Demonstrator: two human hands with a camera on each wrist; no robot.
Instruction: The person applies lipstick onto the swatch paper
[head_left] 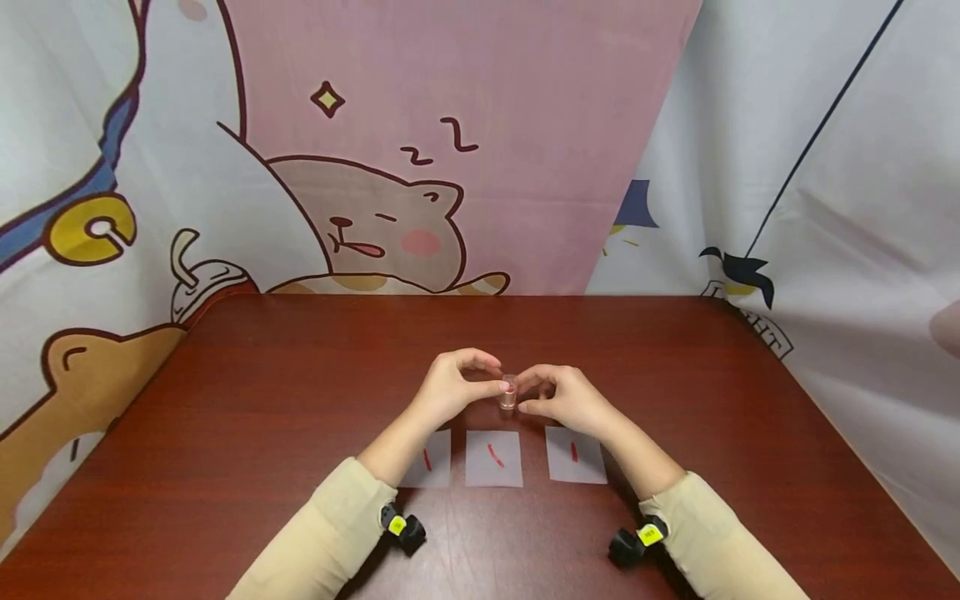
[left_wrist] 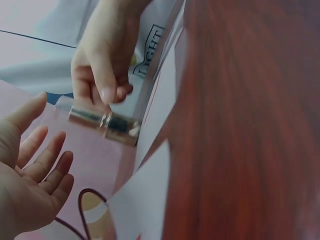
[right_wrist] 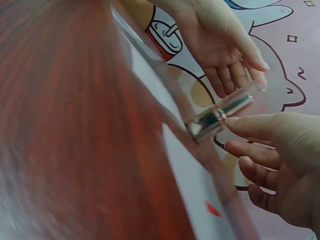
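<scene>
A lipstick (head_left: pixel 508 397) with a gold body and a clear cap stands upright on the table, between the two hands. To its left is my left hand (head_left: pixel 455 385), its thumb tip at the clear cap and its fingers loosely bent; contact is unclear. My right hand (head_left: pixel 567 393) is at the tube's right side, fingers relaxed and slightly bent, not wrapped round it. In the left wrist view the lipstick (left_wrist: pixel 102 122) shows between the spread left hand (left_wrist: pixel 37 185) and the right hand (left_wrist: pixel 105 65). The right wrist view shows the right thumb close to the lipstick's middle.
Three white paper squares lie in a row nearer the person, each with a red stroke: a left sheet (head_left: pixel 442 469) partly behind the left forearm, a middle sheet (head_left: pixel 480 471) and a right sheet (head_left: pixel 592 469). A cartoon-printed curtain (head_left: pixel 525 125) hangs behind the dark red table (head_left: pixel 300 350).
</scene>
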